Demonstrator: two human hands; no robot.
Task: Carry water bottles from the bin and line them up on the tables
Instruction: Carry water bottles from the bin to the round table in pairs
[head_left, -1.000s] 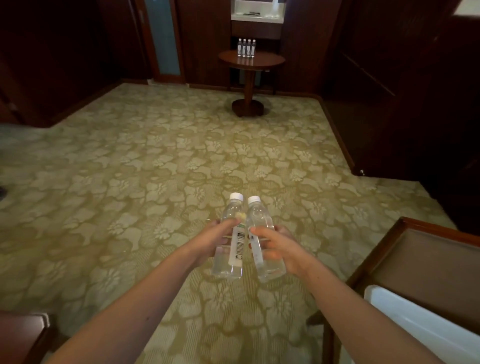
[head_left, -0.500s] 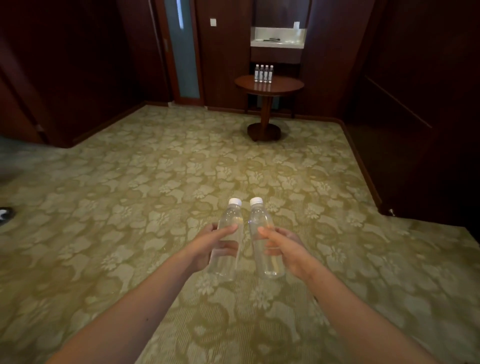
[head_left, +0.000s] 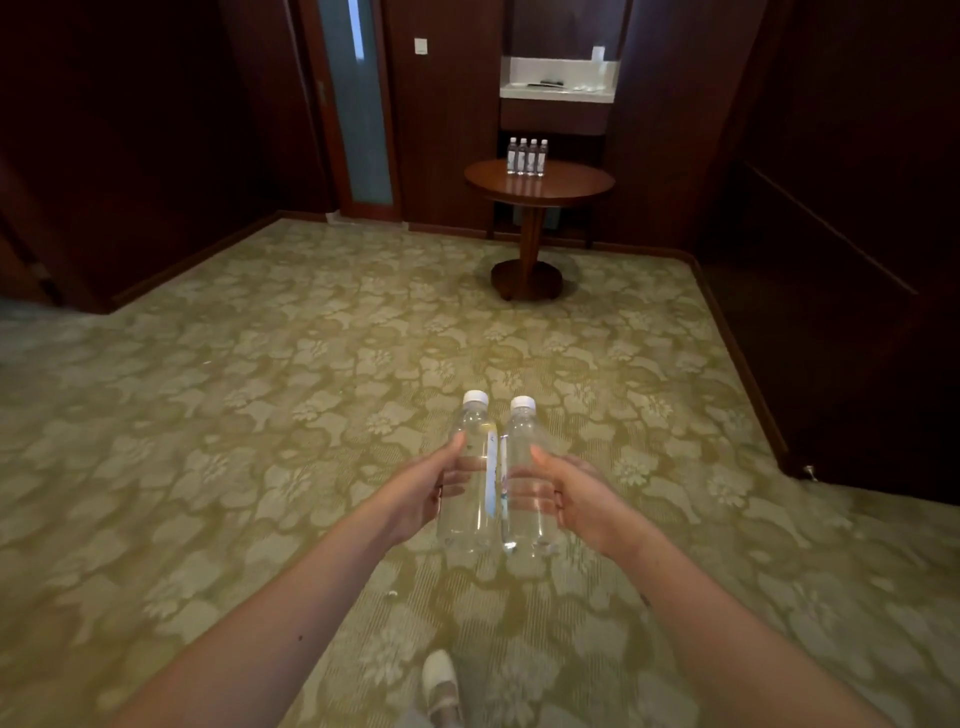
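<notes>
Left hand (head_left: 415, 493) wrapped around a clear water bottle (head_left: 470, 478), thumb on the near side, fingers seen through the plastic. Right hand (head_left: 579, 499) wrapped the same way around a second bottle (head_left: 524, 478). Both bottles upright with white caps, side by side and touching or almost touching, held out in front over a patterned green carpet (head_left: 260, 389). Far ahead, a round wooden table (head_left: 540, 182) on one central leg, against the dark wall. On its back edge, four small bottles (head_left: 527, 156) in a tight row. Below, near the bottom edge, the tip of a light shoe (head_left: 440, 686) on the carpet.
</notes>
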